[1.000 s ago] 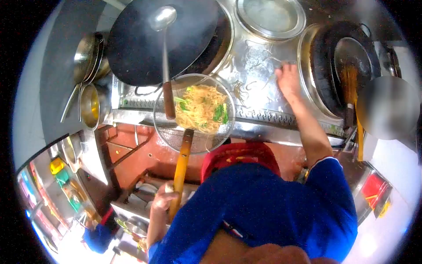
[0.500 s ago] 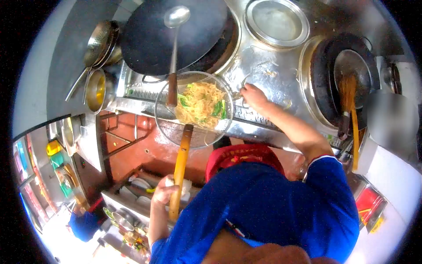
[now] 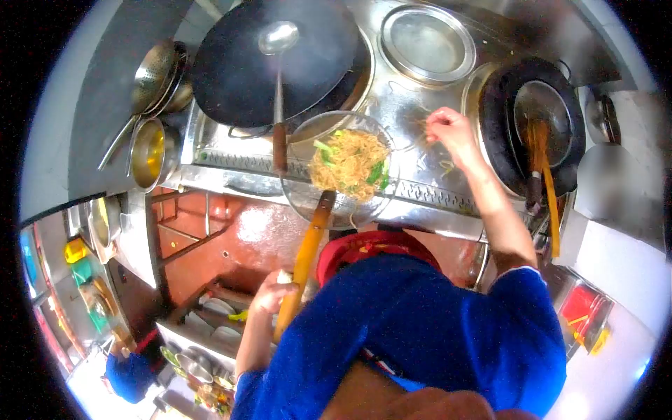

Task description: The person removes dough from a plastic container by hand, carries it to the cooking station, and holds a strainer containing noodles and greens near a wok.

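Note:
My left hand [image 3: 271, 294] is wrapped round the yellow bamboo handle [image 3: 305, 255] of a wide round wire strainer [image 3: 297, 192]. A bit of white material shows by its fingers. In the strainer lies a heap of thin noodles [image 3: 357, 157] with green leafy vegetables. The strainer hangs over the stove's front edge. My right hand [image 3: 451, 133] is closed in a pinch above the steel stove top [image 3: 402, 105], to the right of the strainer. Thin brownish strands, which look like noodles, show at its fingertips. A ladle [image 3: 278, 87] rests with its bowl in the large black wok [image 3: 231, 70].
A round steel lidded pot [image 3: 428, 43] is set in the stove at the back. On the right, a second wok [image 3: 493, 126] holds a pan and a bamboo brush [image 3: 537, 140]. Strainers [image 3: 155, 77] and a bowl of yellow liquid [image 3: 148, 157] stand left. Another person [image 3: 131, 374] is lower left.
My right hand has moved right and slightly up, away from the strainer's rim. The strainer with the noodles has shifted right, still held by my left hand.

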A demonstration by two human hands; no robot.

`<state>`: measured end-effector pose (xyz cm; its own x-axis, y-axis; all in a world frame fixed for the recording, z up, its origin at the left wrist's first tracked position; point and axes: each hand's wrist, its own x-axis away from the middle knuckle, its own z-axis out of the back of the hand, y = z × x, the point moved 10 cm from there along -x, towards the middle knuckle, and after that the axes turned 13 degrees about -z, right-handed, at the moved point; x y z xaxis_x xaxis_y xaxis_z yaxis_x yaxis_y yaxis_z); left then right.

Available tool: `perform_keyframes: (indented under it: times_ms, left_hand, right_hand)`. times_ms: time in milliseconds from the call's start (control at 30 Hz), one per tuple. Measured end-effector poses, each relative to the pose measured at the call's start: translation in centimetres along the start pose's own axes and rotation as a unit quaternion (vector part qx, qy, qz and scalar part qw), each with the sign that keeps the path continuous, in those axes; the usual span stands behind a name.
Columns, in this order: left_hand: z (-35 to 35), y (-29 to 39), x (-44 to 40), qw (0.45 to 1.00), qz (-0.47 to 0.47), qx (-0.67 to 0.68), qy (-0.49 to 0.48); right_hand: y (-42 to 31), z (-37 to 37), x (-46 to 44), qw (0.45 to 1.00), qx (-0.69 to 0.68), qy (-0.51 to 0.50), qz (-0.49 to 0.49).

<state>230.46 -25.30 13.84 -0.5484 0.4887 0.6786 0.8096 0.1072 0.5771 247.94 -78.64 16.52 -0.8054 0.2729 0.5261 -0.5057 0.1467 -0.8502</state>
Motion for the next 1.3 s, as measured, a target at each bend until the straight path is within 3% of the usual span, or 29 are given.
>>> perform_keyframes:
  times_ms: [100,167,200,267,300,333,433,533,633,867,967,1033,1067,1233,1300]
  left_hand:
    - [-1.6,1.8,-1.5,1.000,0.022,-0.010,0.004]
    - [-1.2,2.0,-2.3,0.999,0.034,-0.028,0.014]
    - [-1.1,2.1,-2.7,1.000,0.020,-0.020,0.008]
    - [-0.5,1.9,-3.0,1.000,-0.008,0.000,0.002]
    - [-0.9,2.0,-2.7,1.000,0.000,-0.002,0.007]
    - [-1.7,2.9,-2.5,1.000,0.007,-0.004,0.012]
    - [-1.9,3.8,-2.6,0.999,0.030,-0.016,0.017]
    - [-0.8,3.4,-2.7,0.999,0.023,-0.045,0.015]
    - [-0.7,3.4,-2.4,0.997,0.028,-0.069,0.028]
    - [0.1,2.8,-2.3,0.997,0.022,-0.069,0.021]
    - [-1.5,3.3,-2.4,0.998,0.035,-0.051,0.002]
    - [-2.6,3.8,-3.0,0.999,0.012,-0.035,-0.029]
    - [-2.8,4.1,-3.2,0.999,0.002,-0.027,-0.044]
    - [-0.9,2.1,-5.1,0.998,0.034,-0.034,-0.041]
    - [-1.3,2.1,-6.0,0.997,0.036,-0.039,-0.047]
  right_hand:
    - [-0.1,-6.0,3.4,0.995,0.095,-0.033,0.001]
    - [0.3,-9.7,5.5,0.967,0.228,-0.102,0.047]
    - [1.6,-8.9,4.8,0.957,0.268,-0.109,0.028]
    - [2.8,-2.5,1.7,0.945,0.317,0.033,0.070]
    - [3.6,0.6,0.2,0.938,0.334,0.057,0.073]
    - [3.2,2.7,-0.6,0.880,0.463,0.081,0.073]
    - [4.3,2.8,-3.0,0.812,0.566,0.029,0.139]
    - [6.5,-0.8,-4.4,0.697,0.702,-0.033,0.141]
    - [9.1,-2.9,-4.6,0.676,0.719,-0.071,0.147]
    - [10.7,-0.7,-5.6,0.742,0.644,-0.029,0.185]
    - [12.9,3.4,-6.7,0.881,0.471,-0.045,-0.007]
    - [13.4,4.3,-6.1,0.968,0.205,-0.081,-0.118]
    - [13.7,4.1,-5.4,0.978,0.063,-0.097,-0.171]
    - [5.3,-2.4,0.1,0.993,-0.043,-0.076,-0.084]
    - [3.8,-5.8,1.8,0.993,0.024,-0.105,-0.043]
